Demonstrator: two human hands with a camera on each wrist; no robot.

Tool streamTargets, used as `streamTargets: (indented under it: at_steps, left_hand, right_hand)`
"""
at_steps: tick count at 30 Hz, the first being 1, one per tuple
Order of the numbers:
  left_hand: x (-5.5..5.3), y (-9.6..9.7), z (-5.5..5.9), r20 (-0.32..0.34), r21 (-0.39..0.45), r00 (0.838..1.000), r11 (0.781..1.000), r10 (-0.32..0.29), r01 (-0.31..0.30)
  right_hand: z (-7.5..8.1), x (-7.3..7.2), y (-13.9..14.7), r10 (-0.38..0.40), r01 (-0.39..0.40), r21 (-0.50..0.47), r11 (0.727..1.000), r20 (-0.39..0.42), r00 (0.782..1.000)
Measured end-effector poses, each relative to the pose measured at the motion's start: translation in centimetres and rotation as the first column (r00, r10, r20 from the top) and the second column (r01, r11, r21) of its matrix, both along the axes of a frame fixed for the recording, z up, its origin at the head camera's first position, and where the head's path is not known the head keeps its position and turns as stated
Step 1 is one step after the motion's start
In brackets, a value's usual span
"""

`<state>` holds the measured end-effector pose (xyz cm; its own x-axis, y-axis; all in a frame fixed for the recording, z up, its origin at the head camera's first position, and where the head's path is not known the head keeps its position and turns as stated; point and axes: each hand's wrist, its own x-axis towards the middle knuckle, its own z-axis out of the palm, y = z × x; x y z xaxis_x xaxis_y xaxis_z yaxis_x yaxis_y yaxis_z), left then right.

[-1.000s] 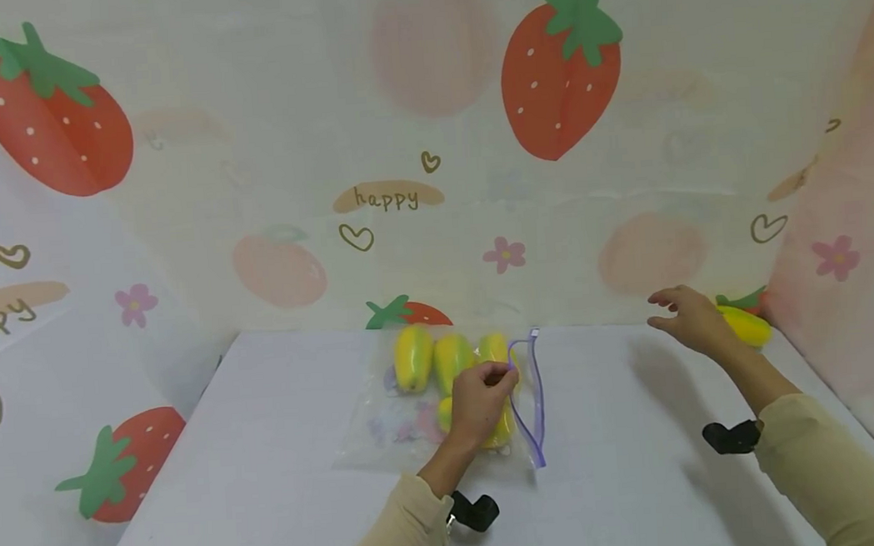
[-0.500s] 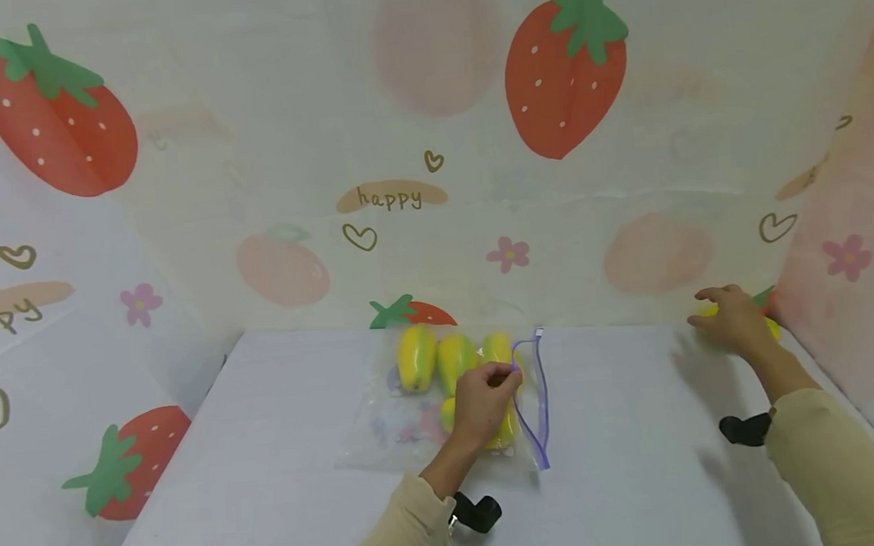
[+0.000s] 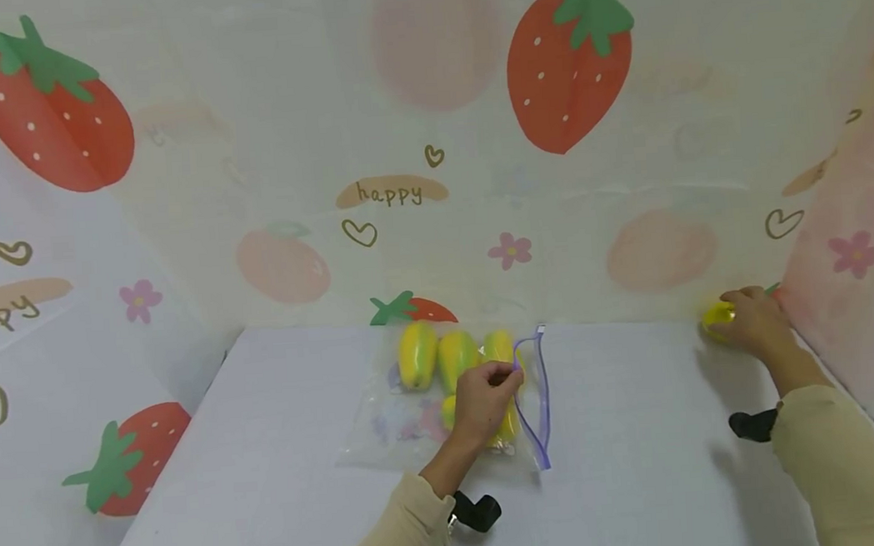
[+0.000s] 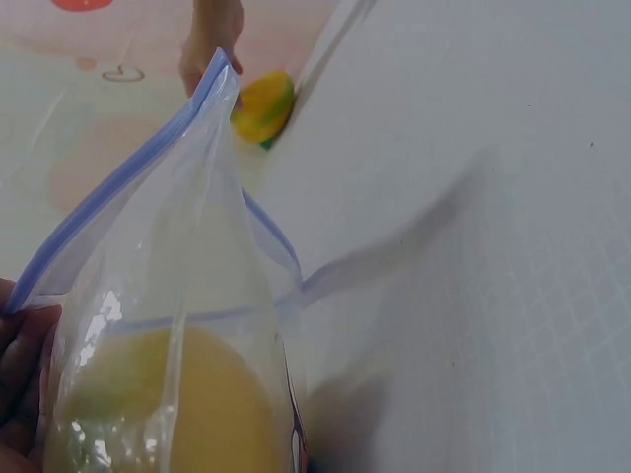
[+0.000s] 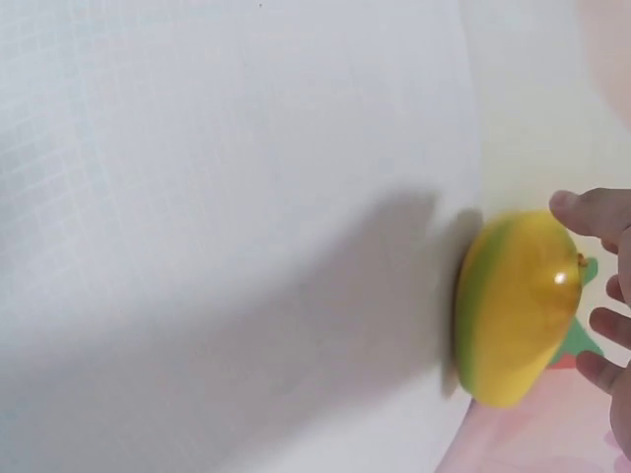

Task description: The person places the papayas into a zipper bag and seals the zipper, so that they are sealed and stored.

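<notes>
My left hand [image 3: 478,404] pinches the purple zip edge of a clear bag [image 3: 375,440], keeping its mouth parted. Inside lie several yellow-green fruits [image 3: 417,356], some partly behind the hand. In the left wrist view the bag [image 4: 202,232] stands up close, fingers [image 4: 25,365] at its rim. At the far right corner, a yellow-green mango [image 5: 518,315] rests on the table by the wall. My right hand [image 3: 765,328] reaches over it, thumb tip at its upper edge and the other fingers spread beside it. Part of the mango [image 3: 718,321] is hidden by that hand in the head view.
A white table [image 3: 627,428] meets a strawberry-print backdrop [image 3: 554,216] behind and a pink side wall [image 3: 862,339] at the right. Black wrist mounts [image 3: 476,511] stick out from both cuffs.
My right hand has moved rightward and down to the mango in the corner, now covering much of it. The left hand and the bag have stayed in place.
</notes>
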<state>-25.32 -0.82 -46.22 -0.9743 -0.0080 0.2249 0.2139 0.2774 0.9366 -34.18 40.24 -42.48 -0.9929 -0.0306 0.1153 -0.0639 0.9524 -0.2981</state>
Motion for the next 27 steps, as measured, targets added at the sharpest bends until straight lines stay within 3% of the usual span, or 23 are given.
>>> streamTargets:
  at_steps: [6,13,22,27]
  left_hand:
    - [0.2,-0.2,0.1,0.014,-0.007,1.0,1.0,-0.004,0.004]
    - [0.2,-0.2,0.2,0.023,-0.011,1.0,1.0,0.0,0.001]
    - [0.2,-0.1,0.2,0.022,-0.008,1.0,1.0,0.003,-0.003]
    - [0.3,-0.1,0.2,0.027,-0.002,1.0,1.0,-0.005,0.005]
  right_hand:
    - [-0.4,-0.4,0.8,-0.005,0.002,0.03,1.0,0.085,0.996]
    - [-1.5,-0.5,1.5,-0.018,0.021,-0.016,1.0,0.152,0.988]
    - [-0.9,0.2,1.7,-0.077,0.069,0.063,0.996,0.133,0.988]
    - [-1.4,0.5,2.2,-0.062,0.063,-0.005,0.998,0.139,0.988]
